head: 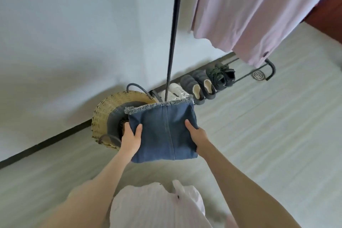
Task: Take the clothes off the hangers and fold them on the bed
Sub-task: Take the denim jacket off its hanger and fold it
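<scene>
pale floor (259, 135) by rack pole (173, 33) | folded denim (162, 131) held over basket (109, 116) | left hand (130, 139), right hand (199, 138) gripped its sides, thumbs on top | tip: keep level (bed unseen) so folds hold

Plain pale blue-white wall (64, 24) fills upper left, w/ a dark baseboard strip (44, 144) running diagonally where it meets the floor. Pale grey-white wood-grain floor (268, 135) covers the rest; light is soft and even, faint shadows on wall. Thin black metal rack pole (174, 24) rises near centre; its curved black base rail (266, 72) lies low along the wall. On the rail, in a row: white sneakers (175, 91), grey padded slippers w/ cream lining (198, 85), dark green lace-up shoes (220, 75). Round woven straw basket w/ dark handles (107, 114) sits against wall, left of pole. Dark red-brown wooden furniture (327, 16) at far right edge.
</scene>
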`<action>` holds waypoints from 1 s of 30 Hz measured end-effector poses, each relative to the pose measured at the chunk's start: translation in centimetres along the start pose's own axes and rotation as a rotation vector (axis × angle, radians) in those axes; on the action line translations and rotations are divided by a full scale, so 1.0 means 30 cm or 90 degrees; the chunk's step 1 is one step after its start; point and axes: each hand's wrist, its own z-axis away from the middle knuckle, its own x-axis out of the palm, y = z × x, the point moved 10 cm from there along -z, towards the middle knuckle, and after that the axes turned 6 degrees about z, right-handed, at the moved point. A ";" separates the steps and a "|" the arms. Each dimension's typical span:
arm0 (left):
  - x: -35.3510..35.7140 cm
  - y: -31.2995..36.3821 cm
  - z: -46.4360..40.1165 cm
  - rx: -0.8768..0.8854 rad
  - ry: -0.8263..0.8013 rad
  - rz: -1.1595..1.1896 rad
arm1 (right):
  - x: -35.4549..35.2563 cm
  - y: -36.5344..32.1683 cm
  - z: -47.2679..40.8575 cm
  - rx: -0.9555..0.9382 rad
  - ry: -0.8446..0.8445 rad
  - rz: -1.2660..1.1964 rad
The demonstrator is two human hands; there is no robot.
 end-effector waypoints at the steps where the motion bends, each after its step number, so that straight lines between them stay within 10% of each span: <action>1: -0.033 -0.010 -0.030 -0.020 0.014 0.026 | 0.050 -0.031 -0.025 -0.001 -0.026 0.007; 14: -0.222 -0.379 -0.819 -0.146 0.006 0.096 | 0.669 -0.081 -0.713 0.033 -0.104 0.042; 30: 0.317 -1.398 -1.635 -0.378 -0.086 -0.119 | 0.863 0.606 -1.868 0.110 0.013 0.342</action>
